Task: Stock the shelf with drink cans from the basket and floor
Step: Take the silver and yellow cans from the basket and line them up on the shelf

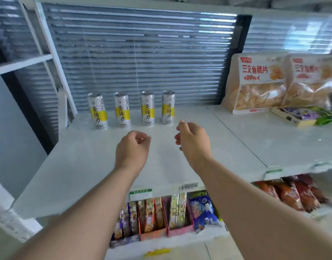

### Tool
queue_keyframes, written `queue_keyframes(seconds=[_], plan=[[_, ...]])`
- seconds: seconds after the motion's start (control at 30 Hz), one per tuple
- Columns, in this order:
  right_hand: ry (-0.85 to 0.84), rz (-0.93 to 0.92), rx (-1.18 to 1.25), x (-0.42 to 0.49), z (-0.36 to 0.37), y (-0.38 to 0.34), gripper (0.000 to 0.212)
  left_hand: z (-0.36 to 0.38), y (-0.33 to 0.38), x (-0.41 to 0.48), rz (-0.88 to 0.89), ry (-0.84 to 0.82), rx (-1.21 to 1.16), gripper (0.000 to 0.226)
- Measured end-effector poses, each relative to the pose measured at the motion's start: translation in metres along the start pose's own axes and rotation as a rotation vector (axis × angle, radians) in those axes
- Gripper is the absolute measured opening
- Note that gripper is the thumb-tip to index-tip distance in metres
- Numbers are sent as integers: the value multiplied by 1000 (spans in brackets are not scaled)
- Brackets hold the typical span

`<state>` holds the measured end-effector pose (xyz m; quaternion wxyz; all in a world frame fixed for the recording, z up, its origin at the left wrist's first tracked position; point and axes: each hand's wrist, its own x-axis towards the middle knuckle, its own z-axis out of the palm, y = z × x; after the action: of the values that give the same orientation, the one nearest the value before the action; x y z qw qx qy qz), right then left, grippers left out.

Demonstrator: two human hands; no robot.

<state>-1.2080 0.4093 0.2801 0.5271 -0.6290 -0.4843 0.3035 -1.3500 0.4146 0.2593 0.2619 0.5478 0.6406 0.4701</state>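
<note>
Four cans (147, 108) stand upright in a row at the far edge of the shelf (86, 166), left of centre, apart from one another, with their yellow labels facing the near side. Neither the basket nor the floor is in view, so I cannot tell how many cans are left to bring.

The step in hand looks like the gap between placements, with both hands free for the next can. To do it well, set each new can upright and label forward. Place it either to the right of the row, where bare shelf runs up to the snack bags (259, 83), or in a second row just in front. Lower it straight down, so that a knuckle does not tip a standing can.

The left hand (132, 147) hovers over the middle of the shelf with its fingers loosely curled, holding nothing and touching nothing. The right hand (193, 141) hangs just beside it, near the rightmost can but apart from it, relaxed and empty too.
</note>
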Motion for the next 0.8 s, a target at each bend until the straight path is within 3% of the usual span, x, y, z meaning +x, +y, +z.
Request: queue_keyframes(seconds=[0.27,0.6,0.8], plan=[[133,138,20,-124,-104,64,43,34,1,-140,42,-266,-1,18],[365,461,-76,-221,-265,228,33,182,-53,-299,-115,-627,88,28],[441,684,-54,-266,-331,330,31,269,-100,-375,-137,-802,209,20]])
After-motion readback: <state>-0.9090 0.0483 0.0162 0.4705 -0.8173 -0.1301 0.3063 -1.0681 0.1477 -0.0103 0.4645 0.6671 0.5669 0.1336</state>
